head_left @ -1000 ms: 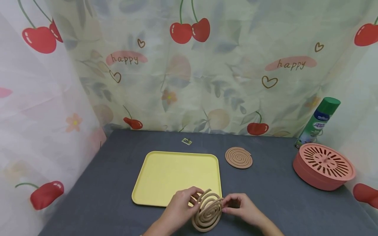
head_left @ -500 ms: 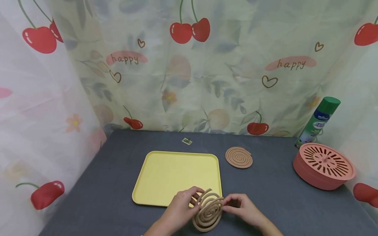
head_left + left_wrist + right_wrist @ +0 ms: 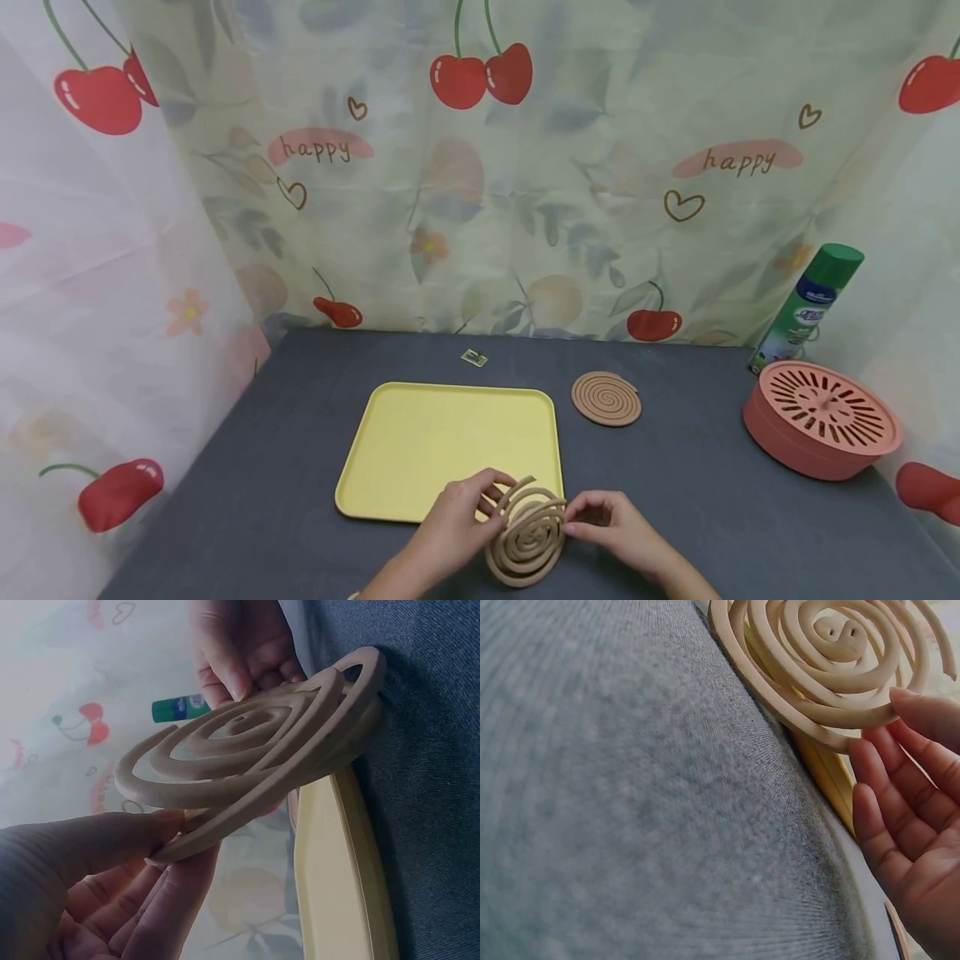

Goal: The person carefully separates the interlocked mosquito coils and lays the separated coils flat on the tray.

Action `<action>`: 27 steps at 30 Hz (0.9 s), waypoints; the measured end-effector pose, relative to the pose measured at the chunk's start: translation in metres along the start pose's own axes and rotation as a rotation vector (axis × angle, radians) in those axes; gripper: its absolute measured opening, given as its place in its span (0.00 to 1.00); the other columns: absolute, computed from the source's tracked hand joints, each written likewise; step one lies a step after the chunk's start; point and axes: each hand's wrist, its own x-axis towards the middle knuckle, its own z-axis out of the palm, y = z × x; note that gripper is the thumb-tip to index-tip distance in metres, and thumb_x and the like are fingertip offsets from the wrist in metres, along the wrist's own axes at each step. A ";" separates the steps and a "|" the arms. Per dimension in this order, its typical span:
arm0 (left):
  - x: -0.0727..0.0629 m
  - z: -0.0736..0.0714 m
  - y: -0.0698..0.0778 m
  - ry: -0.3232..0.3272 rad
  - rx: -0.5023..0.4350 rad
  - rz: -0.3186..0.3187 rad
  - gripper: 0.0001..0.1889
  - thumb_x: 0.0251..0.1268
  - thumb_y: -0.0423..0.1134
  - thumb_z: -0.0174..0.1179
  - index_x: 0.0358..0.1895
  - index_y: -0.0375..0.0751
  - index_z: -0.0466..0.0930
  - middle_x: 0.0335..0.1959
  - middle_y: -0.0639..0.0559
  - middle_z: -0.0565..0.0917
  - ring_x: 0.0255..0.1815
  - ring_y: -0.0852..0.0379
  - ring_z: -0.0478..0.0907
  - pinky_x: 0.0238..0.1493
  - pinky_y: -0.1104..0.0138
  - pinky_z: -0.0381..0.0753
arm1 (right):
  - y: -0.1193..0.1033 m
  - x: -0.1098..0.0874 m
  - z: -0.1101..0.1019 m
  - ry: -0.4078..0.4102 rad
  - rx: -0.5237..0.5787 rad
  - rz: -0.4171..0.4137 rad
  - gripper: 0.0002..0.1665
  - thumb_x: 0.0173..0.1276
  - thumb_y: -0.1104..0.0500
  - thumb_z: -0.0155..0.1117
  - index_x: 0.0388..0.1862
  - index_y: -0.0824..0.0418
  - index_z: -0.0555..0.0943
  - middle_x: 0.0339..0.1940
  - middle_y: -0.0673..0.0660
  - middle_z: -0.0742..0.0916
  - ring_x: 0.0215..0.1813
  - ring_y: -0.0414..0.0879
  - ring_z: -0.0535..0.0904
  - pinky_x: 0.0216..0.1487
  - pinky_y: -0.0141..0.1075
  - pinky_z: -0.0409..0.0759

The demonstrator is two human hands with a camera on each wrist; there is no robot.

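Between my hands, at the front edge of the yellow tray (image 3: 442,450), a tan mosquito coil (image 3: 528,537) stands tilted, its rings interleaved and partly spread apart. My left hand (image 3: 461,521) pinches one outer end between thumb and fingers, as the left wrist view shows at the coil's tip (image 3: 195,844). On the other side my right hand (image 3: 615,529) pinches the outer ring with thumb and fingertips. In the right wrist view the coil's centre (image 3: 840,634) shows two small slots, and the right hand (image 3: 922,802) grips the lower rim.
A flat brown coil (image 3: 606,399) lies right of the tray. Behind the tray is a small metal stand (image 3: 474,357). At the right are a pink slotted-lid box (image 3: 821,421) and a leaning green spray can (image 3: 806,308). A patterned curtain (image 3: 487,208) encloses the dark table (image 3: 300,433).
The hands keep nearly the same place and grip on the coil. The whole head view has shifted very slightly.
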 end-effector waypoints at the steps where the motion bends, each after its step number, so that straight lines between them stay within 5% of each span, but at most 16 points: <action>1: 0.000 0.000 -0.001 -0.001 -0.011 -0.006 0.16 0.52 0.25 0.61 0.46 0.40 0.78 0.31 0.49 0.84 0.27 0.67 0.80 0.27 0.77 0.77 | 0.000 0.000 0.000 -0.003 0.008 0.001 0.16 0.64 0.63 0.60 0.40 0.79 0.74 0.33 0.41 0.83 0.36 0.32 0.78 0.37 0.28 0.78; 15: 0.004 -0.002 -0.006 -0.032 -0.089 -0.069 0.16 0.52 0.27 0.62 0.46 0.39 0.78 0.32 0.49 0.84 0.28 0.66 0.80 0.28 0.76 0.78 | 0.000 0.000 0.000 -0.026 0.070 0.011 0.18 0.64 0.64 0.60 0.40 0.83 0.72 0.33 0.42 0.84 0.36 0.32 0.80 0.38 0.28 0.79; 27: 0.006 -0.003 -0.013 -0.057 -0.155 -0.062 0.15 0.54 0.25 0.61 0.46 0.37 0.78 0.33 0.47 0.84 0.28 0.66 0.80 0.30 0.76 0.78 | 0.001 0.000 0.001 -0.123 0.181 -0.072 0.16 0.67 0.69 0.54 0.40 0.86 0.67 0.33 0.44 0.85 0.35 0.31 0.80 0.37 0.26 0.79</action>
